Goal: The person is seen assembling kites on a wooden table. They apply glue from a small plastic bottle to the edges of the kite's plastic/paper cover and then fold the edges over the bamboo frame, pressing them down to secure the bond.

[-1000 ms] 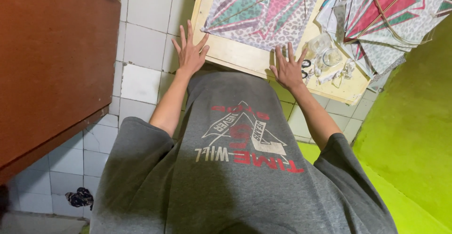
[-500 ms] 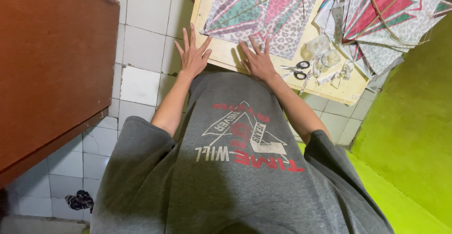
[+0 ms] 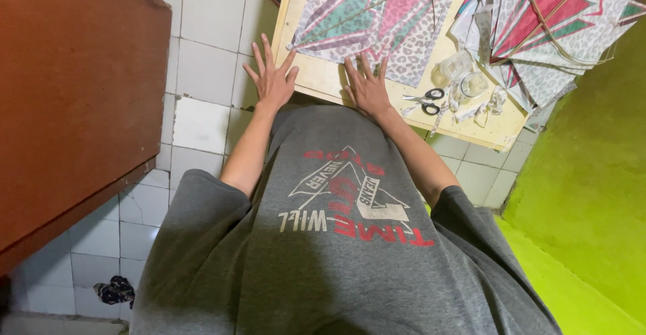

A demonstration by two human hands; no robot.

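Head view: left hand (image 3: 271, 78) spread flat on near edge of pale wooden board (image 3: 316, 79); right hand (image 3: 368, 90) splayed, pressing pink-teal leopard-print paper kite (image 3: 383, 18). Holding nothing. Risk: palm drag tearing thin paper. Kite's long axis diagonal, pointing away. Black-handled scissors (image 3: 426, 101) just beside.

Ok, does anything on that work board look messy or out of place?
Mostly tidy. The kite lies flat under the right hand. Right of the scissors, paper scraps lie scattered loosely. Several finished kites overhang the board edge.
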